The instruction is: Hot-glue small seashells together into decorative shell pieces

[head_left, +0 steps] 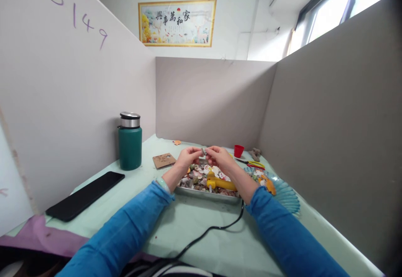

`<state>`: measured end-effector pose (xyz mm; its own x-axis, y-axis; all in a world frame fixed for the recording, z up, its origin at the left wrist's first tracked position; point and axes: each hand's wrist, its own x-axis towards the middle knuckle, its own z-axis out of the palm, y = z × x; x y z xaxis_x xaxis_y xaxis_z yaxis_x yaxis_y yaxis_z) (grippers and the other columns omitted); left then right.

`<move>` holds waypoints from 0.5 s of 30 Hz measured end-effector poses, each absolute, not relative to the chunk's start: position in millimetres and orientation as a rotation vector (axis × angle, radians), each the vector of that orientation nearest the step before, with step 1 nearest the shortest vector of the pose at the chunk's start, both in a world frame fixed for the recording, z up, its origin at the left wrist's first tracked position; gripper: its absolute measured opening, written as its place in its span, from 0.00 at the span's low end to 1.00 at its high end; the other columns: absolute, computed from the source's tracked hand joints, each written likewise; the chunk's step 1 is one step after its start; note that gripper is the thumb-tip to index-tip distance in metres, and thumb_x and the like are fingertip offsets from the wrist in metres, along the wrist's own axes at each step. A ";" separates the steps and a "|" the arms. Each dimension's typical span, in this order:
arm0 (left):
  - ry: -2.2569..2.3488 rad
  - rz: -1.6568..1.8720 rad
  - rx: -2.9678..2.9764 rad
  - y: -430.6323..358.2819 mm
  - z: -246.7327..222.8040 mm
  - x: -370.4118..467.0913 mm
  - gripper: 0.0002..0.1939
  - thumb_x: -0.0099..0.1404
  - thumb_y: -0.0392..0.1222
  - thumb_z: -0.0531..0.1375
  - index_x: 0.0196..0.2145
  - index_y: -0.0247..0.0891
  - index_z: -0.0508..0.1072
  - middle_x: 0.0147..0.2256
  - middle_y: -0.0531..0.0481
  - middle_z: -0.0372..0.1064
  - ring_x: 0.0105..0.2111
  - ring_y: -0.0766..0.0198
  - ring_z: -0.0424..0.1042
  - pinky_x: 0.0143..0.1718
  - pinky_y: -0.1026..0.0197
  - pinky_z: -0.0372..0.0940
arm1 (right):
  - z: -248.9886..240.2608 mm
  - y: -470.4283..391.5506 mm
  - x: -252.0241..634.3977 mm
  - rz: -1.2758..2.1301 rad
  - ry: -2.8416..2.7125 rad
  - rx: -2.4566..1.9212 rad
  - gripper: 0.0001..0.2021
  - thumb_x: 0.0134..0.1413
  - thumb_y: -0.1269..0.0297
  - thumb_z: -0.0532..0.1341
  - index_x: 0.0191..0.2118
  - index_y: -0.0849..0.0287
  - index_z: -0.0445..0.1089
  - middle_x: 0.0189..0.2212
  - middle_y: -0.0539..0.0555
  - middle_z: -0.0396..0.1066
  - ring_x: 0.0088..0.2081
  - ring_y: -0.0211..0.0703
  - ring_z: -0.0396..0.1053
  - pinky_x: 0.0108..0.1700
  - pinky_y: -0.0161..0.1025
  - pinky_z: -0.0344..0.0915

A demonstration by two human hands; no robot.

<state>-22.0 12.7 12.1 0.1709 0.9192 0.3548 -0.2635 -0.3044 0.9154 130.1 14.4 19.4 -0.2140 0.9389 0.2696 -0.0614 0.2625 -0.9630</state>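
My left hand [187, 158] and my right hand [219, 156] meet above a metal tray [207, 193]. Between their fingertips is a small greyish piece [204, 152], too small to name for certain; both hands pinch it. Under my hands the tray holds many small shells and stones [194, 178] and some white and red bits [216, 172]. A yellow hot glue gun [221, 182] lies across the tray, below my right hand. Its black cord [216, 228] runs over the table toward me.
To the left stand a green bottle [130, 147] and a black phone-like slab [88, 194]. A brown board [163, 160] lies behind. On the right are a red cup [238, 150], scissors [256, 165] and a blue shell-shaped dish [287, 195]. Grey partitions [213, 97] enclose the table.
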 end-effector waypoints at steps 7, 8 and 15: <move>0.744 1.378 1.337 11.0 12.0 -21.7 0.10 0.45 0.39 0.65 0.25 0.32 0.70 0.19 0.53 0.65 0.17 0.73 0.60 0.20 0.67 0.56 | 20.3 11.7 126.4 1.124 -1.451 -0.913 0.09 0.47 0.60 0.62 0.28 0.61 0.65 0.19 0.48 0.66 0.16 0.29 0.60 0.17 0.28 0.58; 0.752 1.373 1.342 10.9 11.9 -21.9 0.09 0.46 0.39 0.65 0.25 0.32 0.70 0.19 0.53 0.64 0.16 0.73 0.60 0.20 0.67 0.56 | 21.3 10.0 125.1 1.103 -1.455 -0.926 0.09 0.48 0.61 0.61 0.28 0.61 0.65 0.19 0.48 0.66 0.16 0.29 0.61 0.17 0.28 0.58; 0.798 1.385 1.368 12.8 10.8 -21.1 0.11 0.46 0.40 0.64 0.26 0.33 0.69 0.18 0.54 0.64 0.15 0.73 0.60 0.19 0.67 0.56 | 24.4 3.8 119.6 0.884 -1.547 -1.010 0.07 0.49 0.63 0.59 0.32 0.61 0.64 0.18 0.47 0.66 0.15 0.31 0.62 0.16 0.29 0.60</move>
<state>-21.1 12.8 10.8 0.1293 0.9389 0.3190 -0.1948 -0.2914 0.9366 119.6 3.8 24.4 -0.1040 0.9269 0.3606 0.1599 0.3735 -0.9138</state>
